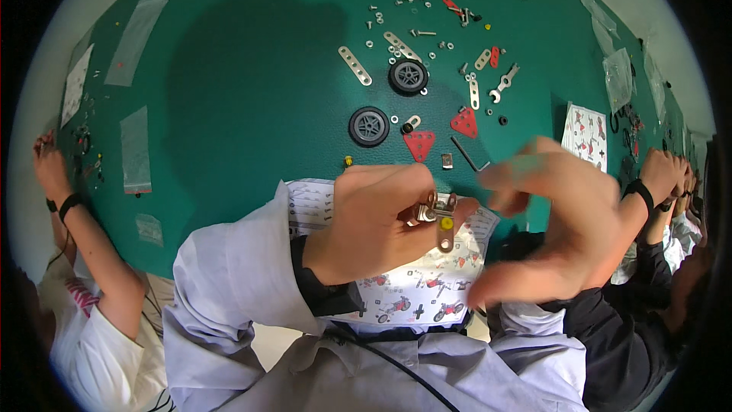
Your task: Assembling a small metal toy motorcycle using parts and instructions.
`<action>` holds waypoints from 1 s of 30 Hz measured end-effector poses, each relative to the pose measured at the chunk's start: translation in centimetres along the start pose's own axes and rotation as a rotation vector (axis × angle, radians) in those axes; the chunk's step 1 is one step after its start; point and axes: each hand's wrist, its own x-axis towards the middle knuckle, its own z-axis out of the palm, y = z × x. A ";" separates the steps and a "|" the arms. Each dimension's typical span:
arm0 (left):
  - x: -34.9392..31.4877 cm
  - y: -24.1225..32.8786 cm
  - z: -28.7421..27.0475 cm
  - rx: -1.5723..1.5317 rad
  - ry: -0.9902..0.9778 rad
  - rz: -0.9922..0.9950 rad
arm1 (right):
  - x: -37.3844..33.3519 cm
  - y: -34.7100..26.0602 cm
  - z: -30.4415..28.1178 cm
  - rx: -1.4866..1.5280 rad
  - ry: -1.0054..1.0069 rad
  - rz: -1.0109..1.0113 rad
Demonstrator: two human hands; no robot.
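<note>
My left hand [374, 221] is closed around a small metal bracket assembly [446, 235], which has a perforated strip and a yellow round piece on it. To its right, my right hand [568, 217] is blurred, its thumb and fingers apart, with nothing visible in it. Just beyond the right fingertips lies a black hex key [467, 151]. Beneath both hands, a printed instruction sheet [412, 290] with pictures of a red motorcycle is partly covered. Close past the left hand are a small silver bracket [447, 161] and a yellow-and-black piece [348, 161].
On the green table are two black wheels [408, 76], red triangular plates [419, 145], perforated metal strips [354, 66], a small wrench [504, 83] and scattered screws and nuts. Plastic bags [136, 150] lie at the left. Other people's hands [52, 168] work at both sides.
</note>
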 end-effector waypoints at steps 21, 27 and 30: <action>4.6 -0.7 -4.7 -0.047 -0.229 0.353 | 0.1 3.9 3.0 0.347 0.180 -0.204; 4.0 -0.2 -3.8 -0.025 -0.068 0.383 | -0.1 4.4 3.0 0.276 0.212 -0.261; 4.3 0.2 -4.1 -0.061 -0.136 0.345 | -0.1 4.6 3.6 0.289 0.303 -0.373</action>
